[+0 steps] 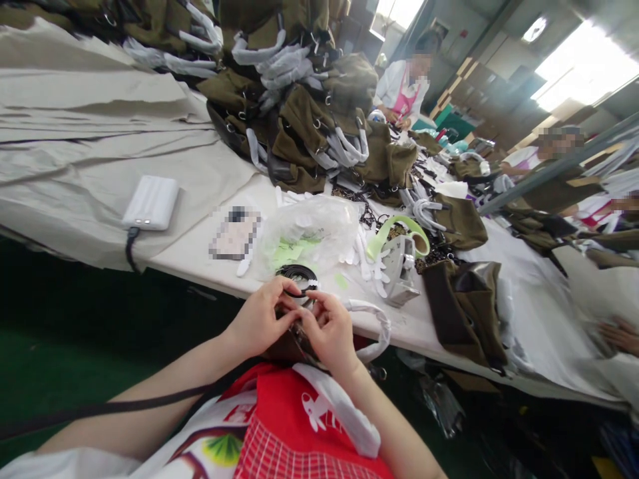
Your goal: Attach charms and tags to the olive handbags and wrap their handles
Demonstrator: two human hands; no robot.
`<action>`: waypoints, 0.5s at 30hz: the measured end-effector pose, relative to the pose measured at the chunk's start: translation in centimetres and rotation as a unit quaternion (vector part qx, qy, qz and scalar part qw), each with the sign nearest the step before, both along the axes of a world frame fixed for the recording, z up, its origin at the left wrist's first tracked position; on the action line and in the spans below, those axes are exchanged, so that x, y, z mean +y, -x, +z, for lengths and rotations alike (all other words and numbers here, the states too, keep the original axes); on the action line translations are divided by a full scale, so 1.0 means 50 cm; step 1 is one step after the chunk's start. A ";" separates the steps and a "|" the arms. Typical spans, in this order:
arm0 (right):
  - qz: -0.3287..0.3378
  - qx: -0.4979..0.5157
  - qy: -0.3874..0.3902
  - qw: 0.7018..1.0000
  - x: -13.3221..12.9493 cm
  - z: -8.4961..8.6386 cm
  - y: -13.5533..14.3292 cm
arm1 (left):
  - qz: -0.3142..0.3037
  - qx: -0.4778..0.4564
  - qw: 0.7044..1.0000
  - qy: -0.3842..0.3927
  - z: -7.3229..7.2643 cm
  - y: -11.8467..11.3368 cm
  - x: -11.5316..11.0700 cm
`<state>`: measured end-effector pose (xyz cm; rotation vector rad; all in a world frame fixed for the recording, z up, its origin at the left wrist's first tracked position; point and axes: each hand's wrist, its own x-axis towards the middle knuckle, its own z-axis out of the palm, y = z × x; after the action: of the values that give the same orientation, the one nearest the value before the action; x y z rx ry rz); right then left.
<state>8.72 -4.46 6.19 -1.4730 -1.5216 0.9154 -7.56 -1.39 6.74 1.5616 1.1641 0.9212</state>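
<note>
My left hand [262, 318] and my right hand [329, 330] meet at the table's front edge, fingertips pinched close together. What they pinch is small and hidden by the fingers. Just beyond the fingertips is a coiled black strap [298, 271] with a white band on it. Below and between my hands shows part of a brown bag [301, 340] with shiny bits, mostly covered. One white-wrapped handle [383, 326] curves out to the right of my right hand; another white-wrapped handle [349, 412] lies against my red apron [279, 399].
On the white-covered table [194, 266] are a white power bank [151, 203] with a cable, a phone [234, 233], a clear plastic bag [314, 226], a green tape roll [422, 244] and a metal tape dispenser [399, 273]. Olive bags [304, 126] are piled behind. Co-workers [404, 86] stand beyond.
</note>
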 end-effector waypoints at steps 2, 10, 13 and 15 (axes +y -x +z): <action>0.020 0.011 -0.003 1.000 0.005 0.002 0.002 | -0.026 0.013 0.999 -0.019 0.004 0.002 0.001; 0.028 0.255 0.196 0.946 -0.004 0.019 -0.023 | -0.121 -0.013 0.993 0.004 0.015 0.018 0.025; 0.055 0.349 0.220 0.909 -0.011 0.028 -0.041 | -0.120 -0.055 0.989 0.068 0.017 0.027 0.032; 0.049 0.372 0.192 0.907 -0.013 0.030 -0.041 | -0.117 -0.063 0.986 0.098 0.021 0.031 0.033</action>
<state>10.79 -5.11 7.70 -1.0877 -0.8724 1.6761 -9.10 0.26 7.77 1.4237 0.9298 0.7177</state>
